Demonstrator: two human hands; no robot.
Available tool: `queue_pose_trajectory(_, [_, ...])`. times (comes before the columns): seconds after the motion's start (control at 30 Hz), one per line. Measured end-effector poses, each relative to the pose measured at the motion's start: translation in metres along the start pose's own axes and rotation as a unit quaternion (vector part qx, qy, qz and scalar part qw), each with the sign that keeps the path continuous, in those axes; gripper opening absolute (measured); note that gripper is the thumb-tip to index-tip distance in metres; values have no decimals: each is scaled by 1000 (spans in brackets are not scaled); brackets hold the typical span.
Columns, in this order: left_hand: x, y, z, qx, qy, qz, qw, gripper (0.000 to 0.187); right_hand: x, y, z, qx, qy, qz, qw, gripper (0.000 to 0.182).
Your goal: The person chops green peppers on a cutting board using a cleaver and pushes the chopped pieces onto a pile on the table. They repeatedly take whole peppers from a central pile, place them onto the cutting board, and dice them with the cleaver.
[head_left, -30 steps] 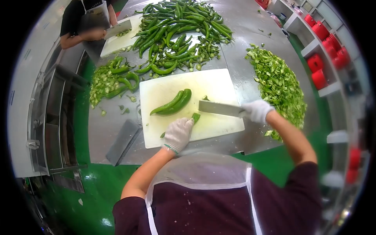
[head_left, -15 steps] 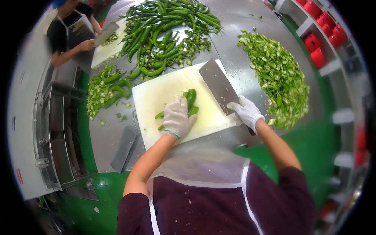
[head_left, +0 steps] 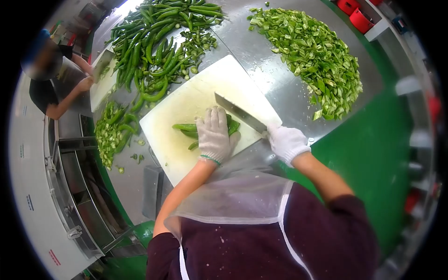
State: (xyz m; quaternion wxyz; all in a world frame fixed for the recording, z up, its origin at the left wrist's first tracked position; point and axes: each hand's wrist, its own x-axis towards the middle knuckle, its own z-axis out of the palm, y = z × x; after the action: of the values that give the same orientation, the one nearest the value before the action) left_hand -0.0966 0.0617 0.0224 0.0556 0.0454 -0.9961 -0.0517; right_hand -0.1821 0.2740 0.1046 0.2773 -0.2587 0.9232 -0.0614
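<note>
Two gloved hands work over a white cutting board [head_left: 186, 100] in the head view. The left hand [head_left: 213, 135] lies flat, fingers spread and pressed down on a small bundle of green chili peppers [head_left: 185, 128] near the middle of the board; the peppers' tips stick out to the left of the glove, and a bit of green shows on its right side. The right hand [head_left: 286, 142] is closed around the handle of a cleaver [head_left: 239, 112], whose blade slants up and left across the board and sits just beside the left hand's fingers, at the right end of the peppers.

The board rests on a steel table [head_left: 275, 91]. Beyond it lies a large heap of whole green chilies [head_left: 156, 35], and to the right a wide pile of chopped pepper pieces [head_left: 312, 51]. A smaller pile of cut pieces [head_left: 108, 133] lies at the left edge of the table. At the far left another person [head_left: 51, 88] stands at a second board [head_left: 103, 81], holding a knife. Red containers [head_left: 357, 16] sit on shelving at the upper right.
</note>
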Motion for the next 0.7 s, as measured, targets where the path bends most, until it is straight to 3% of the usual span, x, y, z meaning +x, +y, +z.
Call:
queue_pose_trajectory(0.07, [-3,-1,-16,-1,6,-15,1000,102,3,11,7,40,16,19,999,30])
queue_pose_trajectory(0.13, [-6,-11,-24,-1,9,-13,1000,100,-2,21,4,259,-10,59,964,33])
queue_pose_trajectory(0.23, [-15,-43,-18,-35,20,26,999,91,-1,28,16,516,-43,118,847,40])
queue_pose_trajectory(0.3, [-16,-43,-10,-14,3,47,999,89,1,31,33,668,-52,126,731,39])
queue_pose_trajectory(0.43, [-8,-21,-9,-28,8,79,996,85,2,34,55,717,-64,162,675,33])
queue_pose_trajectory(0.7, [-1,-2,-2,-46,22,132,990,86,-13,39,82,764,-18,174,621,29])
